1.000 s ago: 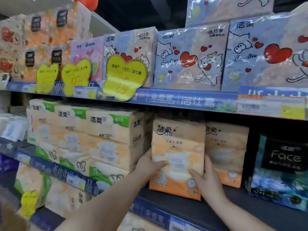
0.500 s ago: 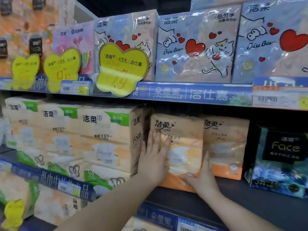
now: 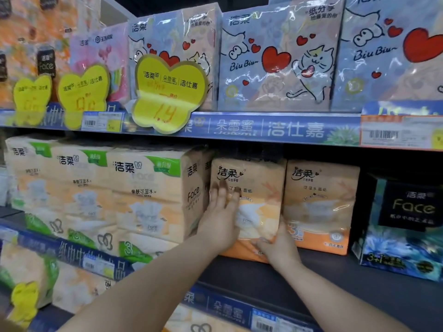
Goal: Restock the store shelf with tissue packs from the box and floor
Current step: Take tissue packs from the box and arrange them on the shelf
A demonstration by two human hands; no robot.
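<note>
Head view: pressing left hand (image 3: 220,221), fingers straight and close together, flat against orange plastic-wrapped tissue pack (image 3: 263,200), upright on dark shelf (image 3: 335,279), beside matching orange pack (image 3: 321,207). Gripping its lower edge, seemingly, with curled right hand (image 3: 279,250).

On middle shelf (image 3: 335,281), left to right: stacked packs (image 3: 148,195), tissue pack (image 3: 261,188), twin pack (image 3: 321,204), boxed pack (image 3: 407,226).

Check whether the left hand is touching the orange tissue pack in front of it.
Touching. The head view shows the left hand lying flat against the front of the orange tissue pack, fingers straight, no gap visible.
</note>
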